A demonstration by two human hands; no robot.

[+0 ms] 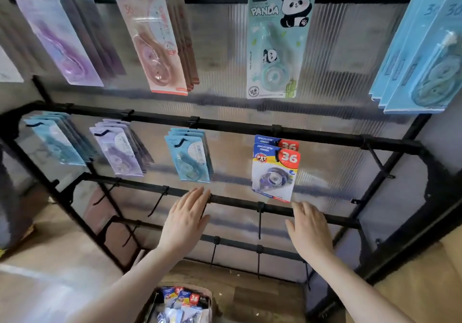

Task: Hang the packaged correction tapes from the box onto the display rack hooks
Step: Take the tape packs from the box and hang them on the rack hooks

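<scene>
At the bottom centre of the frame sat the box (175, 305), open-topped and holding a jumble of packaged correction tapes (186, 297) with red "36" labels showing. Above it, both bare forearms reached up toward the display rack (325, 135). The left hand (186, 218) was spread flat, fingers straight and together, its fingertips against the third bar down (237, 201) at mid-frame. The right hand (308, 227) was likewise flat and held nothing, its fingertips at the same bar to the right. Just above the right hand, two blue-and-red "36" packs (275, 170) hung one behind the other from a hook on the second bar. Left of them along that bar hung teal (190, 158), lilac (118, 151) and pale blue packs (58, 142). On the top row, farthest up, hung a panda pack (277, 40), pink packs (157, 42), purple packs (60, 37) and, at upper right, blue packs (420, 55).
</scene>
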